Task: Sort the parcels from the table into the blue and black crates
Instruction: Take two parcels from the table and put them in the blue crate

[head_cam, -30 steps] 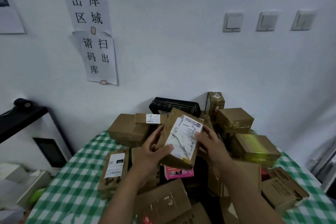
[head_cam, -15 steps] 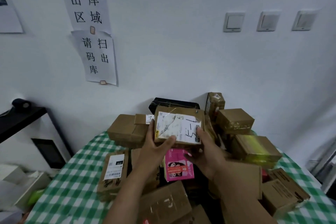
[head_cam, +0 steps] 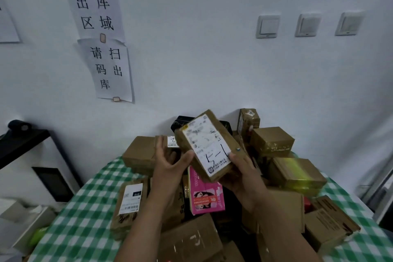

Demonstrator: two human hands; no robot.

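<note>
Brown parcel (head_cam: pixel 205 144) tilted, right hand (head_cam: pixel 244 178) gripping, left hand (head_cam: pixel 168 166) touching, above checked table (head_cam: pixel 85 208)

Brown parcel (head_cam: pixel 204 144) held up, tilted, above the heap.

It is a small cardboard box, its white label facing the camera with a handwritten mark that seems to read "5-1". The right hand (head_cam: pixel 242 178) grips its near right corner and the left hand's (head_cam: pixel 170 164) thumb touches its left edge. Below it, a pile of parcels (head_cam: pixel 272 141) covers the far and right parts of the table (head_cam: pixel 85 219): mostly brown boxes and a pink box (head_cam: pixel 207 195) near the middle.
</note>
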